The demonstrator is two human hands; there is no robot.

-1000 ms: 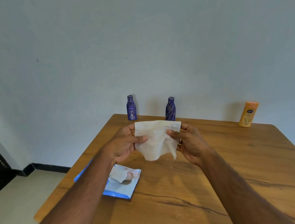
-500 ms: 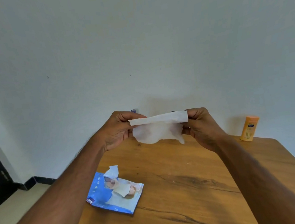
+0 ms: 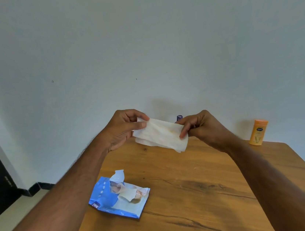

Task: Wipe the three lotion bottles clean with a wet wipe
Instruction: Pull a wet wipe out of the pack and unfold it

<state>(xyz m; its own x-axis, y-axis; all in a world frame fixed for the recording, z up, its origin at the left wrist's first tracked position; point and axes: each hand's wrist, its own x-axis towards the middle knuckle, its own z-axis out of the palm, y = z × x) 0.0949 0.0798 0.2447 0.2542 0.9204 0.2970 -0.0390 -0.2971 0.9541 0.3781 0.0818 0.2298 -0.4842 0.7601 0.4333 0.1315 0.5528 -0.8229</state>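
Pinching opposite edges, left hand point(image 3: 122, 130) and right hand point(image 3: 197, 127) stretch wet wipe point(image 3: 160, 135).

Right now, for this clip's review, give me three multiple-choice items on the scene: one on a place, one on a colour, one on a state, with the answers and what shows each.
1. Where does the wipes pack lie?
A. on the floor
B. on the table, under the left forearm side
C. against the wall

2. What colour is the bottle at the table's far right?
A. orange
B. green
C. white

3. How is the wet wipe held?
A. draped over a bottle
B. lying flat on the table
C. pinched between both hands above the table

Answers: 1 B, the blue pack rests on the wood at the near left. 2 A, its body and cap are orange. 3 C, the left hand and right hand each pinch one end, the wipe folded in between.
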